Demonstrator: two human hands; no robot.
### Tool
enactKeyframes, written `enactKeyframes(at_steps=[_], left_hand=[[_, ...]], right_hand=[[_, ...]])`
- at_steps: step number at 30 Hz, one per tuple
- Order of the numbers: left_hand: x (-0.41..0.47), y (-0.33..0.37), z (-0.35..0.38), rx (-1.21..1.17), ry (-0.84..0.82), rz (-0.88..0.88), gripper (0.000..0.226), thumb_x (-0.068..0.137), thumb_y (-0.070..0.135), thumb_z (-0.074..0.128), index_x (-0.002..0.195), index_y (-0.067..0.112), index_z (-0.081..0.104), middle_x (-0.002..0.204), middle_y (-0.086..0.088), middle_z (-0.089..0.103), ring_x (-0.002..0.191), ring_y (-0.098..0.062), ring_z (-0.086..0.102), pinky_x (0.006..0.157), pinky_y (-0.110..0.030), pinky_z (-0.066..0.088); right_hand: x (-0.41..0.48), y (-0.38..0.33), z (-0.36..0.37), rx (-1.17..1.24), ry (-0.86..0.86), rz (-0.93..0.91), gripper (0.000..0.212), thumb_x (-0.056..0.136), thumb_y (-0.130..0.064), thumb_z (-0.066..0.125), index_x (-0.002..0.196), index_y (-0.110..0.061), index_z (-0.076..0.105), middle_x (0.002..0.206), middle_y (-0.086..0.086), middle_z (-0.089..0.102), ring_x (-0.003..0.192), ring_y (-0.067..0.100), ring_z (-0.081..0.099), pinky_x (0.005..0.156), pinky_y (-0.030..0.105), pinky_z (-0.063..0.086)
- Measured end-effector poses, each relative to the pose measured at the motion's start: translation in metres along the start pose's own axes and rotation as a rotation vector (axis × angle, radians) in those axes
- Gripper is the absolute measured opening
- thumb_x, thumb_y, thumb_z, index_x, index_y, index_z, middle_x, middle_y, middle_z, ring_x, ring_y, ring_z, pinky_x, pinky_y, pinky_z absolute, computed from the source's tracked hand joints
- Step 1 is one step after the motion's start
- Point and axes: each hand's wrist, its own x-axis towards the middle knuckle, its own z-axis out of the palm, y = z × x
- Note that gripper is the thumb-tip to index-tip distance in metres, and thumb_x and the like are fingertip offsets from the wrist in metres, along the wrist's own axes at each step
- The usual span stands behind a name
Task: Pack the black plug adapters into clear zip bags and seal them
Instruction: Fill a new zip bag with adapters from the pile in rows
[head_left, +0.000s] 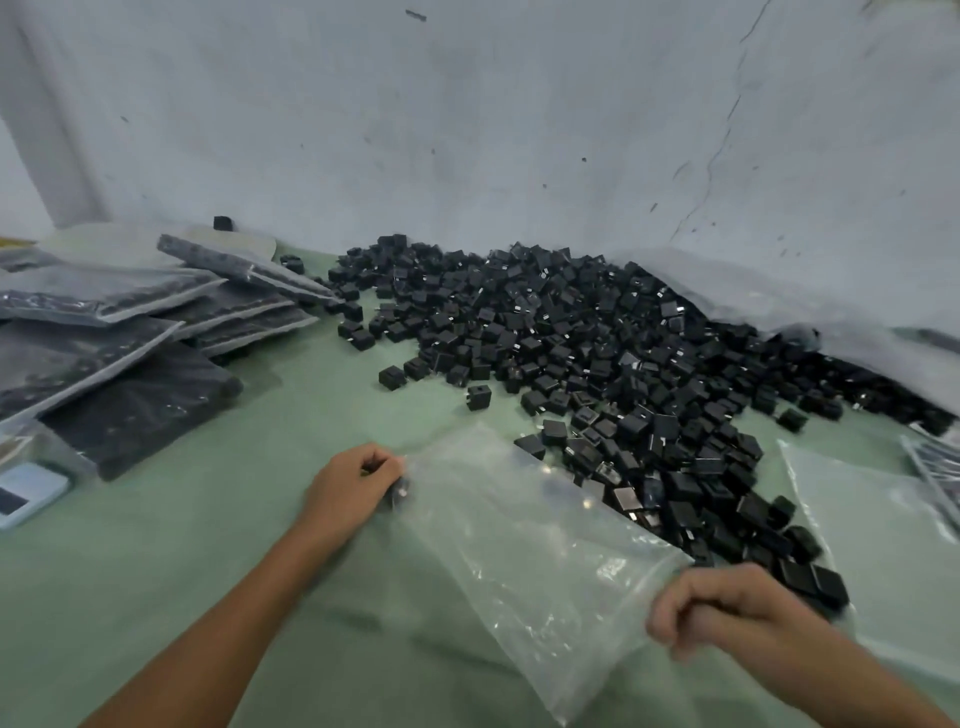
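While left hand (358, 483) and right hand (727, 608) pinch its corners, the clear bag (530, 551) shows wrinkled, glossy. Black adapters (597, 353) heap beside it.

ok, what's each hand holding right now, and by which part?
Both hold one clear zip bag: the left hand pinches its left edge, the right hand grips its right corner. A dark thing shows by the left hand; cannot tell what.

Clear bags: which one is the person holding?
The empty clear plastic zip bag in the middle: the left hand and right hand grip its ends. The other empty clear bag lies flat on the right; filled bags are stacked on the left.
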Motion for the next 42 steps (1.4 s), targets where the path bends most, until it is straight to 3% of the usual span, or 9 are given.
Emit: enactKeyframes(at_steps=[5, 11, 16, 22, 28, 32, 36, 39, 42], left_hand=[[-0.003, 0.002, -0.001, -0.034, -0.006, 0.010, 0.027, 0.095, 0.029, 0.066, 0.072, 0.015, 0.070, 0.076, 0.001, 0.073, 0.082, -0.025, 0.069, 0.087, -0.046, 0.053], [-0.003, 0.002, -0.002, -0.046, -0.015, 0.011, 0.026, 0.094, 0.029, 0.067, 0.072, 0.016, 0.071, 0.075, 0.003, 0.074, 0.083, -0.025, 0.069, 0.088, -0.046, 0.052], [-0.002, 0.000, -0.002, -0.052, -0.009, 0.007, 0.027, 0.094, 0.032, 0.067, 0.072, 0.017, 0.071, 0.075, 0.004, 0.074, 0.083, -0.022, 0.069, 0.088, -0.043, 0.053], [-0.001, -0.003, -0.001, -0.047, -0.010, 0.006, 0.026, 0.094, 0.032, 0.068, 0.073, 0.016, 0.070, 0.077, 0.004, 0.074, 0.085, -0.022, 0.069, 0.088, -0.041, 0.051], [0.004, -0.007, 0.000, -0.035, -0.015, 0.008, 0.028, 0.094, 0.033, 0.067, 0.072, 0.017, 0.070, 0.076, 0.005, 0.072, 0.079, -0.021, 0.065, 0.081, -0.037, 0.049], [0.005, -0.008, 0.002, -0.042, -0.003, 0.005, 0.028, 0.093, 0.032, 0.068, 0.070, 0.017, 0.069, 0.069, 0.008, 0.071, 0.064, -0.010, 0.057, 0.072, -0.032, 0.045], [0.006, -0.010, 0.002, -0.065, -0.019, 0.015, 0.029, 0.094, 0.028, 0.067, 0.070, 0.013, 0.070, 0.070, 0.002, 0.073, 0.063, -0.010, 0.060, 0.074, -0.032, 0.048], [0.007, -0.011, 0.002, -0.068, -0.027, 0.023, 0.029, 0.095, 0.027, 0.067, 0.069, 0.013, 0.070, 0.070, 0.000, 0.073, 0.064, -0.010, 0.061, 0.075, -0.033, 0.049], [0.009, -0.012, 0.002, -0.042, -0.026, 0.024, 0.029, 0.095, 0.029, 0.067, 0.069, 0.015, 0.070, 0.071, 0.002, 0.073, 0.064, -0.009, 0.061, 0.074, -0.031, 0.048]], right_hand=[[0.083, -0.025, -0.040, -0.112, 0.333, -0.105, 0.031, 0.096, -0.006, 0.054, 0.089, -0.029, 0.074, 0.081, 0.002, 0.071, 0.070, 0.028, 0.063, 0.067, 0.044, 0.055], [0.231, -0.009, -0.010, -0.705, -0.063, 0.013, 0.054, 0.094, 0.004, 0.041, 0.137, -0.024, 0.054, 0.135, 0.004, 0.056, 0.123, 0.027, 0.054, 0.101, 0.044, 0.048], [0.249, 0.008, -0.012, -0.903, -0.074, -0.056, 0.035, 0.092, -0.010, 0.053, 0.124, -0.022, 0.059, 0.117, 0.007, 0.058, 0.113, 0.030, 0.048, 0.095, 0.044, 0.045], [0.184, -0.005, -0.039, -0.149, 0.306, -0.013, 0.020, 0.088, -0.030, 0.068, 0.107, -0.033, 0.064, 0.103, -0.011, 0.068, 0.098, 0.009, 0.065, 0.084, 0.030, 0.052], [0.028, 0.010, -0.025, 0.385, 0.460, -0.016, 0.036, 0.088, -0.005, 0.066, 0.112, -0.030, 0.068, 0.109, -0.003, 0.072, 0.092, 0.018, 0.070, 0.074, 0.029, 0.057], [-0.034, 0.038, 0.029, 0.719, 0.436, 0.107, 0.046, 0.089, 0.014, 0.039, 0.099, -0.012, 0.077, 0.105, 0.019, 0.071, 0.080, 0.033, 0.058, 0.056, 0.027, 0.050], [-0.032, 0.035, 0.076, 0.816, 0.385, 0.229, 0.038, 0.096, 0.009, 0.046, 0.092, -0.012, 0.078, 0.094, 0.025, 0.072, 0.070, 0.038, 0.059, 0.044, 0.026, 0.045], [-0.008, 0.020, 0.090, 0.995, 0.408, 0.258, 0.023, 0.096, -0.005, 0.056, 0.101, -0.009, 0.078, 0.087, 0.023, 0.072, 0.062, 0.028, 0.065, 0.049, 0.028, 0.054], [0.021, 0.014, 0.091, 1.319, 0.357, 0.261, 0.029, 0.088, -0.005, 0.062, 0.114, 0.004, 0.068, 0.109, 0.025, 0.071, 0.088, 0.031, 0.074, 0.064, 0.029, 0.061]])
